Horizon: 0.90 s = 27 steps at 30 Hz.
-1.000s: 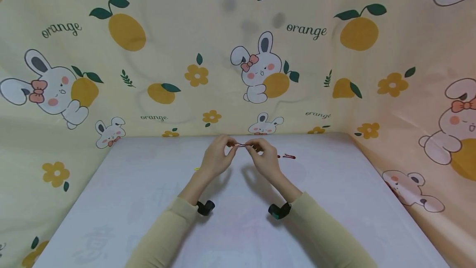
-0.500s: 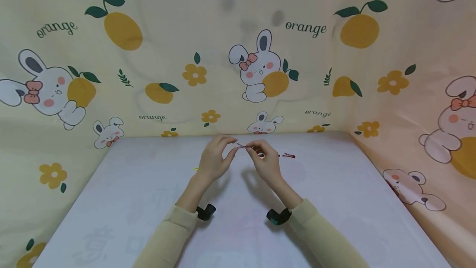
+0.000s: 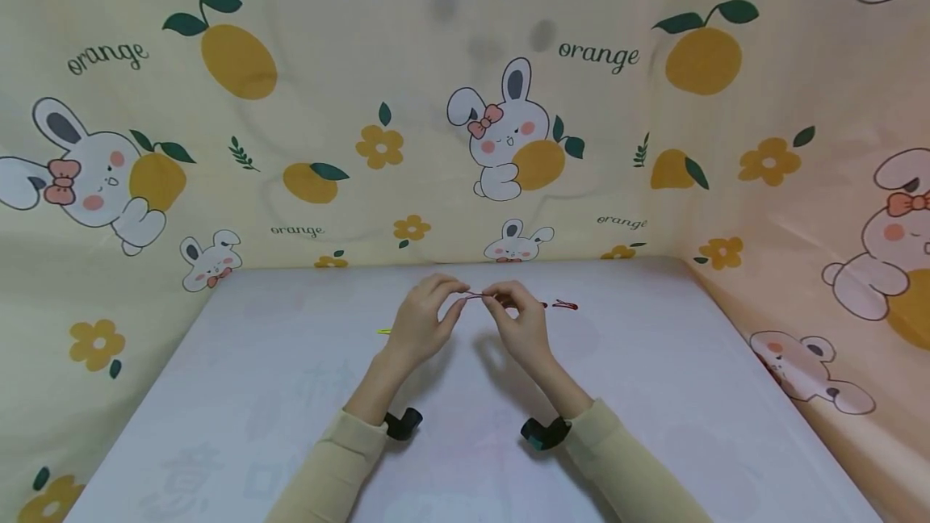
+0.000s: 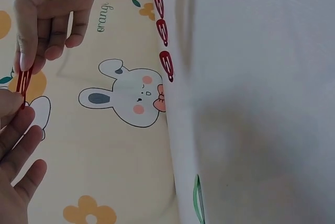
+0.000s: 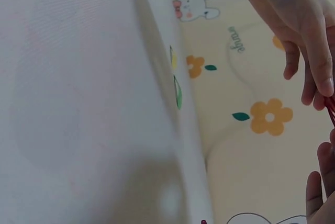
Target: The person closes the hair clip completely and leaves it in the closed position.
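A red snap hair clip [image 3: 474, 294] is held in the air between both hands, above the far part of the table. My left hand [image 3: 420, 323] pinches one end with thumb and index finger. At the other end, the right hand [image 3: 521, 328] grips it between thumb and fingers. In the left wrist view the same hair clip [image 4: 24, 82] spans the two hands' fingertips, the right hand [image 4: 58, 12] at the top and the left hand [image 4: 15, 150] below. Fingers cover parts of it. Its strips look slightly apart in the head view.
Three red hair clips [image 4: 166, 66] lie in a row on the white table [image 3: 465, 442], right of the hands, partly hidden in the head view. To the left lie a yellow clip [image 5: 174, 59] and a green clip [image 5: 178, 93]. A printed curtain [image 3: 407, 63] encloses the table's back and sides.
Half a second ago the left fingers were spread off the clip, while the right hand kept it. Now they are back on its end. Both hands sit slightly lower.
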{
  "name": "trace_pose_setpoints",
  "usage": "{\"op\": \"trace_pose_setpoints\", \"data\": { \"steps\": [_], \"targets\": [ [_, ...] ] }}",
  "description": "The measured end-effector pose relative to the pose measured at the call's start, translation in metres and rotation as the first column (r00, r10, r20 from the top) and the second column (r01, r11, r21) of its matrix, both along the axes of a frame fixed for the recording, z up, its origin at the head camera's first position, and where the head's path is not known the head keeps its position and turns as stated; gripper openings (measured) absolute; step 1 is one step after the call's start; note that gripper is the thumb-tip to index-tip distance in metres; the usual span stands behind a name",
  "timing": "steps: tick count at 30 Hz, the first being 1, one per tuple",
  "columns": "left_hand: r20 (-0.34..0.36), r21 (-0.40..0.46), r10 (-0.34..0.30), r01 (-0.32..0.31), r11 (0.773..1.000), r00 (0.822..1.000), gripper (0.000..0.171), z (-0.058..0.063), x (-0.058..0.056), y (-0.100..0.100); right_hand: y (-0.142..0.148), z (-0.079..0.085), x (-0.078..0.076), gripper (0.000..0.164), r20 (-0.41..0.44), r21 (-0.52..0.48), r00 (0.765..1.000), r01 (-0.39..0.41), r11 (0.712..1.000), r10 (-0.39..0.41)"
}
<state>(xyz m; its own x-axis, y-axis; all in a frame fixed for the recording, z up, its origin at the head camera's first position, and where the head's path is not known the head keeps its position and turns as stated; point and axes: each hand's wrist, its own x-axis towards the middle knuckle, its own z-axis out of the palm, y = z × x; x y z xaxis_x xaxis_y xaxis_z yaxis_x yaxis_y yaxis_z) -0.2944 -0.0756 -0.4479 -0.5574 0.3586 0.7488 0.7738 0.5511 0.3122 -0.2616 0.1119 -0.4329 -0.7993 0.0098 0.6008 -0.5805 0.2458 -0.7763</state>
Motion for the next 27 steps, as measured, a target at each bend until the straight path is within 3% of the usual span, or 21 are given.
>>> {"op": "trace_pose_setpoints", "data": {
  "steps": [17,27],
  "targets": [
    [0.026,-0.001,0.009,-0.009,1.0,1.0,0.008,-0.0072,0.0048,0.0017,0.0026,-0.0081,0.0067,0.009,0.063,0.025,0.998,-0.023,0.999,0.021],
    [0.066,0.076,-0.047,0.042,0.996,0.997,0.011,-0.0105,0.0085,0.0006,0.0069,-0.0084,0.0071,0.007,0.056,0.072,0.997,-0.052,0.996,0.048]
  ]
}}
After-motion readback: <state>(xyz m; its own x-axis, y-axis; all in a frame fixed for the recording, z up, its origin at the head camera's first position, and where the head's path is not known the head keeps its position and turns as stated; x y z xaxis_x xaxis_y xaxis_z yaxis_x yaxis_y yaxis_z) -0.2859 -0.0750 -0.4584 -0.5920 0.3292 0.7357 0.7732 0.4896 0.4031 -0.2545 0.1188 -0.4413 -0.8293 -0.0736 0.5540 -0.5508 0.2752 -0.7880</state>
